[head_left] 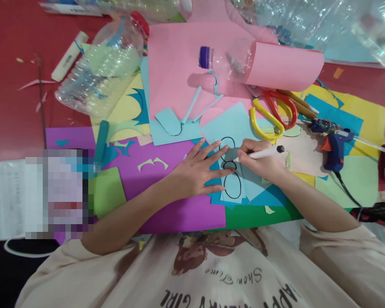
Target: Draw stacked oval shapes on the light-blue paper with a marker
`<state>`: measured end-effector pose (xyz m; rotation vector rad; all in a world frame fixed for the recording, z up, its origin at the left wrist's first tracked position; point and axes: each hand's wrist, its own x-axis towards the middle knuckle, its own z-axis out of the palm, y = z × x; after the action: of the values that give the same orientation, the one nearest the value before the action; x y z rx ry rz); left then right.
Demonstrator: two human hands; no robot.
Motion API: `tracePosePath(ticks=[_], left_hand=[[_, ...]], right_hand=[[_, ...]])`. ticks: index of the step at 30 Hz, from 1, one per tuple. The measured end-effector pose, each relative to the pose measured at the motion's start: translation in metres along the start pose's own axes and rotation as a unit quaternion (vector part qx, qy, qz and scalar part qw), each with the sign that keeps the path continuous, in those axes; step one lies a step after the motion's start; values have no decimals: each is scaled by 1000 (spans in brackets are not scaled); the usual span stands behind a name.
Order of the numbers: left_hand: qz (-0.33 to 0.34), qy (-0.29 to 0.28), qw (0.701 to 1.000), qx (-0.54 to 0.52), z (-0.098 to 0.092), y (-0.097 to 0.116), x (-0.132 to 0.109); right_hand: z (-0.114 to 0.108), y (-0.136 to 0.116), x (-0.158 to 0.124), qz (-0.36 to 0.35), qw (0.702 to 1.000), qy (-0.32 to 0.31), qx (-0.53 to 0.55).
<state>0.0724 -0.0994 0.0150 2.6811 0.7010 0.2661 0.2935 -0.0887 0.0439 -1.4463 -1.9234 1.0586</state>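
Observation:
My right hand [261,162] grips a white marker [266,152] with a black end, its tip at a black outline on light blue paper [253,188]. The drawn shape has an upper loop, a small middle oval and a lower oval. Spread flat, my left hand [200,171] presses on the same paper, its fingertips reaching over part of the outline. Just beyond the hands lie scissors [277,111] with one red and one yellow handle. A light blue cut-out piece [168,120] rests farther left.
A clear bottle [234,64] wrapped in pink paper lies at the back. Another clear bottle [102,64] with a red cap is at left. A blue glue gun [335,149] with its cord sits at right. Purple paper [186,214] and a teal marker [101,143] are near my left arm.

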Motion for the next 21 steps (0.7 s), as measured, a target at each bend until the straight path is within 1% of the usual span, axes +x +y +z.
tracePosePath(ticks=[5, 11, 16, 21], left_hand=[[-1, -3, 1000, 3, -2, 0, 1], [-5, -9, 1000, 9, -1, 0, 0], [-8, -13, 1000, 10, 0, 0, 0], [-4, -2, 1000, 9, 1, -1, -1]], right_hand=[[0, 0, 1, -4, 1000, 13, 6], [2, 4, 2, 3, 999, 48, 7], [2, 6, 2, 17, 998, 63, 13], [4, 7, 2, 38, 996, 85, 14]])
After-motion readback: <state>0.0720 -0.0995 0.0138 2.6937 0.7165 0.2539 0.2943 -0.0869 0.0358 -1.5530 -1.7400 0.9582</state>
